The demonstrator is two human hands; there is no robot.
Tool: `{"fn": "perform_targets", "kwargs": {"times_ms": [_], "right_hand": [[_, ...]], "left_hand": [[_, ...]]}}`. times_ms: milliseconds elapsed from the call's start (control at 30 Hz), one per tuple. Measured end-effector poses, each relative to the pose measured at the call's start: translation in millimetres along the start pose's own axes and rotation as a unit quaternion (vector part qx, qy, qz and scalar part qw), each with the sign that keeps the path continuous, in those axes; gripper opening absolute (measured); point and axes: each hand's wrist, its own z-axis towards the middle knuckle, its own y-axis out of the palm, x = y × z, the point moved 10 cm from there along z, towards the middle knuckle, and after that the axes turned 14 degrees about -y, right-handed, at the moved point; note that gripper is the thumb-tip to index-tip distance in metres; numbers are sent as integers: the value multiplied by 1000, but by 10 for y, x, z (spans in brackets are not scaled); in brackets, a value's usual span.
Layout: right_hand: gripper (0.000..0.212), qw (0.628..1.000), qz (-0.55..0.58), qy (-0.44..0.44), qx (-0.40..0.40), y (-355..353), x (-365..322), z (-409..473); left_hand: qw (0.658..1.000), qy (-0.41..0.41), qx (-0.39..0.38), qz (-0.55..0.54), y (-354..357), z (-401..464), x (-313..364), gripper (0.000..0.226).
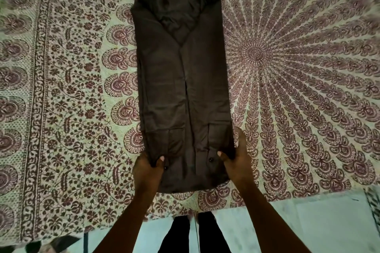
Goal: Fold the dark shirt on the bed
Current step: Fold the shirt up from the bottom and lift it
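Shirt (183,80) first: the dark shirt lies flat on the bed (61,88), and its near end is held by both hands. The left hand (149,167) pinches the near left corner, thumb on top and fingers tucked under the cloth. The right hand (236,162) pinches the near right corner the same way. Holding both corners like this keeps the edge straight, so I think the person is about to lift this end and lay it over toward the far end.

Two small dark buttons show close to the thumbs, on the cuffs. The sleeves and sides are already folded in, so the shirt is now one long thin strip. Its two folded sides meet along a line down the middle. The collar end is far away from the person.

Under the shirt is a bedspread with red-brown flowers and a big round pattern to the right. Below the edge of the bed you can see a pale floor (308,222) and the person's dark legs.
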Motion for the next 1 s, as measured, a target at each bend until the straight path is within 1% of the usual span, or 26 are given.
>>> {"fn": "perform_targets", "kwargs": {"times_ms": [33, 100, 133, 200, 233, 267, 333, 367, 400, 433, 467, 500, 533, 567, 600, 633, 667, 733, 800, 867, 933, 1000], "right_hand": [[69, 999, -15, -24, -15, 10, -54, 28], [37, 993, -85, -58, -59, 54, -95, 113], [26, 989, -109, -66, -75, 75, -98, 141], [16, 990, -98, -44, -92, 95, -47, 156], [16, 993, -72, -22, -94, 94, -36, 153], [20, 995, -36, 8, -93, 86, 0, 138], [36, 990, 58, 84, -95, 92, 72, 64], [44, 985, 91, 113, -96, 81, 111, 41], [47, 983, 94, 127, -97, 47, 138, 31], [45, 985, 64, 127, -99, 2, 175, 38], [35, 989, -10, 104, -105, -57, 166, 67], [24, 985, -120, 58, -112, -116, 99, 112], [20, 964, -234, 2, -123, -135, -7, 153], [30, 937, -323, -50, -122, -128, -117, 194], [45, 918, -372, -84, -110, -116, -233, 232], [58, 910, -391, -107, -90, -90, -348, 288], [68, 906, -395, -131, -82, -23, -455, 354], [80, 892, -408, -163, -110, 224, -553, 535], [81, 877, -422, -171, -152, 497, -516, 687], [76, 847, -451, -184, -214, 787, -441, 670], [73, 814, -478, -198, -264, 981, -399, 508], [67, 809, -480, -217, -261, 988, -498, 453]], "left_hand": [[1000, 12, -7, -11, -34, -24, 38, 59], [998, 34, -23, -39, -110, -65, 126, 71], [997, 53, -30, -45, -142, -80, 170, 66], [992, 116, -38, -36, -175, -66, 246, 30], [990, 131, -45, -28, -172, -28, 239, 17], [989, 130, -61, -29, -150, 28, 205, 20], [987, 113, -106, -40, -90, 156, 96, 34], [983, 116, -135, -48, -53, 198, 69, 45], [979, 119, -158, -48, -24, 214, 59, 59], [977, 123, -169, -34, -11, 208, 63, 68], [980, 124, -158, -5, -42, 194, 58, 66], [983, 130, -122, 45, -107, 177, 69, 55], [981, 144, -58, 116, -206, 136, 117, 36], [967, 179, 4, 182, -260, 113, 194, 26], [946, 225, 52, 227, -279, 71, 327, 33], [926, 270, 76, 251, -249, 56, 466, 44], [908, 310, 89, 267, -191, 55, 617, 55], [870, 372, 84, 312, 21, 97, 887, 72], [826, 405, 52, 389, 344, 139, 959, 82], [781, 424, 16, 458, 624, 93, 844, 84], [764, 436, -1, 476, 732, -52, 711, 77], [767, 464, -2, 443, 679, -183, 804, 59]]}}
